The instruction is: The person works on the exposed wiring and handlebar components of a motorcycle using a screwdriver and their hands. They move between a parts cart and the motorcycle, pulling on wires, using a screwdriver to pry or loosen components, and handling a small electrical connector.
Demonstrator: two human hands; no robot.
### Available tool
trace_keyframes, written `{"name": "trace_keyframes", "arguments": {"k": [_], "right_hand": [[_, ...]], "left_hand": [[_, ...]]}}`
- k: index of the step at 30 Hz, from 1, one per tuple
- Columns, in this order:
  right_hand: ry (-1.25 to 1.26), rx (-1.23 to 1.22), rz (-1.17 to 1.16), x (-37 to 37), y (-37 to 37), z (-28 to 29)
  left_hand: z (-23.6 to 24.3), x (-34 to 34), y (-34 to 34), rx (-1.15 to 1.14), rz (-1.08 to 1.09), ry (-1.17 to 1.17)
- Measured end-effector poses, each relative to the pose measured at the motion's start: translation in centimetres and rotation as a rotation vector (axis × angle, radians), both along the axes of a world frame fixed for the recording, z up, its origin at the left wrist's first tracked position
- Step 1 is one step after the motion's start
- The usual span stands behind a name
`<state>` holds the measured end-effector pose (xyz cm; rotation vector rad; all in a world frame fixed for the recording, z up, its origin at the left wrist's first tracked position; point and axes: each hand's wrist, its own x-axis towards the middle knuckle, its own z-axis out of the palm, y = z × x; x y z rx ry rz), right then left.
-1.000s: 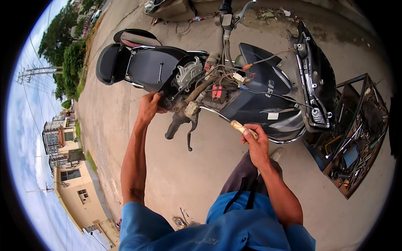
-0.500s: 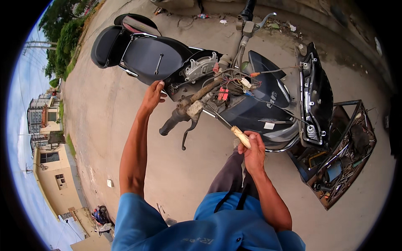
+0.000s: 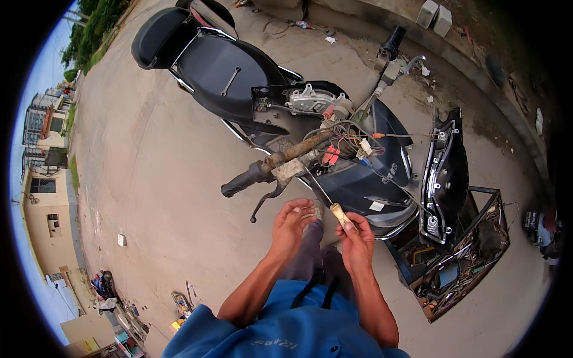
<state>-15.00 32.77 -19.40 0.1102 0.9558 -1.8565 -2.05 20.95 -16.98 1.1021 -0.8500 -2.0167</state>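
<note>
My right hand (image 3: 358, 246) is closed round the pale yellow handle of a screwdriver (image 3: 338, 213). Its thin shaft slants up and left, the end reaching the handlebar's brake lever mount (image 3: 289, 170). Just left of that handle is my left hand (image 3: 287, 231), fingers loosely bent and apart, with nothing visible in them. Before me stands a dark scooter (image 3: 364, 188) with its front stripped open. A tangle of wires and connectors (image 3: 352, 143) lies exposed beside the bare handlebar stem (image 3: 307, 144). The near brake lever (image 3: 267, 203) hangs toward me.
A wrench (image 3: 230, 81) lies on the scooter seat (image 3: 224, 74). To the right, a dark front panel (image 3: 443, 179) remains wired to the scooter. Beneath and beyond it, a metal-framed box (image 3: 432, 311) holds jumbled tools. A kerb (image 3: 477, 65) runs along the far side.
My left hand has come away from beside the seat, moving right and toward me, near the screwdriver. My right hand still grips the screwdriver. The view has shifted.
</note>
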Motion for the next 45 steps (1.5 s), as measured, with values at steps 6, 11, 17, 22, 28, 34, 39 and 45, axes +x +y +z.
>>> {"name": "trace_keyframes", "arguments": {"k": [6, 11, 17, 22, 28, 34, 39, 45], "right_hand": [[0.056, 0.090, 0.198, -1.7, 0.2, 1.9], [0.266, 0.141, 0.417, -2.8, 0.6, 2.3], [0.776, 0.487, 0.510, -2.1, 0.3, 4.4], [0.953, 0.600, 0.455, -1.4, 0.1, 5.4], [1.095, 0.635, 0.420, -1.0, 0.5, 6.1], [1.208, 0.655, 0.413, -0.6, 1.0, 7.2], [0.991, 0.755, 0.337, -0.5, 1.3, 6.8], [0.842, 0.692, 0.307, -0.8, 3.1, 6.9]], "left_hand": [[-7.3, -4.2, -5.3, 0.164, 0.347, 0.399], [-8.7, -5.8, -8.6, 0.579, 0.129, 0.925], [-7.4, -7.4, -8.2, 0.558, 0.125, 1.025], [-5.2, -6.4, -9.2, 0.514, 0.049, 1.028], [-6.1, -6.7, -10.6, 0.417, -0.032, 1.088], [-5.2, -5.4, -12.3, 0.591, -0.179, 0.973], [-7.1, -5.2, -12.6, 0.599, -0.319, 0.913], [-4.1, -4.7, -12.5, 0.898, -0.114, 0.921]]}}
